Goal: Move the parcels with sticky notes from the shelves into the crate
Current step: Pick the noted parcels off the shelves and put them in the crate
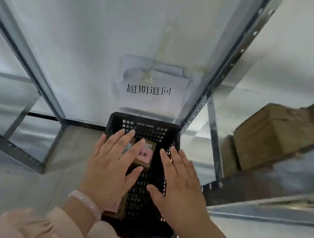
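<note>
— Nearest the camera, what do I enter first?
— Pale pink sleeves [46, 227] and a bead bracelet [85, 203] on the left wrist. I log both hands palm-down over the black crate [143, 119]: left hand [111, 165], right hand [180, 185], fingers wide and straight, holding nothing.
— Contact with the load?
— Cannot tell. From my view the left fingers overlap a parcel, no more.
— Parcel positions?
— Two brown parcels inside the crate, along its left side. Near parcel [120, 206] lies beneath the left wrist, pink sticky note [111, 206] showing. Far parcel [142, 166] carries a handwritten pink note [144, 154]; a blue note [127, 149] sits just beside it, partly hidden by the hand.
— Beyond the crate?
— Crate stands on the floor [72, 146] by the wall, between the left shelf frame [27, 55] and the right shelf frame [207, 98]. Paper sign [148, 91] above it reads 超期退回. Cardboard boxes [274, 134] on the right shelf, blurred.
</note>
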### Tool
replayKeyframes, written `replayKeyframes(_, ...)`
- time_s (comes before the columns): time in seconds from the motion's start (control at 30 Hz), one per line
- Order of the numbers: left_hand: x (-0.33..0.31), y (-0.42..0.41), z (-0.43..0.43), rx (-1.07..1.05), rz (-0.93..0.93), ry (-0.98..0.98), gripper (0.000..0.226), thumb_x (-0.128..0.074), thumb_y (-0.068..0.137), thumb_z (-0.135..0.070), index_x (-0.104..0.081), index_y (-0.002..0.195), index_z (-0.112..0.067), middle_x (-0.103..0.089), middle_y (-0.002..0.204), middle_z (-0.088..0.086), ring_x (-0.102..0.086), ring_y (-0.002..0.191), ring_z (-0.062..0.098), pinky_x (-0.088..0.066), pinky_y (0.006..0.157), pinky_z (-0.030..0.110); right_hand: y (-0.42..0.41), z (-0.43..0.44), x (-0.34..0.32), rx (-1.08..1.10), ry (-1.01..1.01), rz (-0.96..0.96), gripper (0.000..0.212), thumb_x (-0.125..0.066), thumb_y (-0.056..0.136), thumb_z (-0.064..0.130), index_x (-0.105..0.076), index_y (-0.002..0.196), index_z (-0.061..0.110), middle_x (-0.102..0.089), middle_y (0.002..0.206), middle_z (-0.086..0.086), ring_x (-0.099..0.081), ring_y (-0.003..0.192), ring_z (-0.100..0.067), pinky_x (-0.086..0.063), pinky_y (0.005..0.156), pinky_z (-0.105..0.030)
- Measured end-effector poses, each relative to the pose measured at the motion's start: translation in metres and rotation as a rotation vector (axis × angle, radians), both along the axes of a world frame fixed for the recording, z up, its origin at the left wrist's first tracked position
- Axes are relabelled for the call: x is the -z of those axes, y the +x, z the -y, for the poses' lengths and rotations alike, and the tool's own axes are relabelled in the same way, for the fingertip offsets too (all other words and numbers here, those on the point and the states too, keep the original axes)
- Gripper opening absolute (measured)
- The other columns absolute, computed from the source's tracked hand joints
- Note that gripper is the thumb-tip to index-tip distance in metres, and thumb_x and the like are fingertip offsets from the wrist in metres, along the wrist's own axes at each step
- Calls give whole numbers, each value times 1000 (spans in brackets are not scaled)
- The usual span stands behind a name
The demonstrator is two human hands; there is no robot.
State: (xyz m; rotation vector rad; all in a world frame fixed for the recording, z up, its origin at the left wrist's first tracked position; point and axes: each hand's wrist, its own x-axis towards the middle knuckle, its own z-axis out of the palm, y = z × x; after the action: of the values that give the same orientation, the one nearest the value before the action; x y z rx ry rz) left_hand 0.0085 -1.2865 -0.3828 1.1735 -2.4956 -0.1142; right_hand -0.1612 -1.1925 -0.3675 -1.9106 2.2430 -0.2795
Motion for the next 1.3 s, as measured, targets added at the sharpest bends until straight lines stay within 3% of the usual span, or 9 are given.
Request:
replayKeyframes(0.1, -53, -5, -49, 5, -53, -75, 56, -48, 88, -46, -50, 140, -25, -47, 148, 5, -41, 138, 26, -31, 113, 52, -1, -44, -52, -62, -92, -43, 80, -43, 90, 57, -1, 154, 32, 2, 163, 7, 15, 147, -10, 14, 117, -31)
replayKeyframes(0.27, -132, -29, -137, 17, -147, -215, 57, -54, 87, -48, -48, 140, -26, -45, 149, 3, -40, 139, 24, -31, 113, 50, -21, -143, -129, -108, -311, -59, 77, -46, 88, 55, -15, 154, 29, -14, 161, 5, -1, 149, -10, -6, 121, -38)
replayKeyframes(0.53, -226, -128, -279, 221, -297, -365, 58, -57, 86, -46, -46, 141, -28, -47, 146, 2, -40, 137, 23, -32, 113, 48, -102, -322, -218, 117, -521, -198, 75, -50, 86, 57, -32, 150, 21, -32, 156, -2, -22, 147, -21, -29, 115, -49)
replayKeyframes(0.73, -284, -214, -356, 395, -344, -371, 59, -55, 83, -46, -48, 138, -28, -48, 145, 1, -42, 133, 25, -37, 108, 52, -163, -423, -265, 324, -560, -301, 79, -45, 86, 62, -22, 153, 26, -22, 160, 1, -10, 149, -17, -21, 119, -45)
replayKeyframes(0.9, -309, -276, -398, 515, -361, -418, 59, -63, 85, -47, -48, 139, -28, -47, 146, 1, -43, 134, 25, -31, 113, 49, -205, -478, -287, 479, -578, -340, 82, -51, 85, 61, -21, 153, 28, -21, 160, 4, -7, 149, -13, -9, 121, -39)
replayKeyframes(1.07, -323, -343, -421, 608, -408, -414, 58, -54, 88, -50, -44, 141, -30, -43, 150, -1, -39, 138, 24, -27, 116, 47, -251, -514, -293, 580, -544, -386, 83, -41, 86, 67, -11, 154, 32, -8, 162, 7, 5, 148, -9, 1, 121, -34)
replayKeyframes(1.2, -329, -404, -428, 659, -466, -398, 60, -59, 87, -49, -41, 142, -32, -43, 149, -1, -40, 137, 23, -28, 115, 46, -297, -525, -302, 651, -558, -419, 83, -36, 84, 70, -8, 154, 35, -4, 161, 11, 9, 148, -6, 10, 117, -27)
replayKeyframes(1.3, -338, -453, -427, 686, -481, -376, 61, -59, 87, -49, -41, 143, -32, -42, 149, -1, -39, 137, 23, -31, 114, 46, -343, -520, -311, 690, -564, -458, 83, -40, 85, 68, -6, 153, 36, -5, 161, 11, 8, 148, -6, 8, 119, -29)
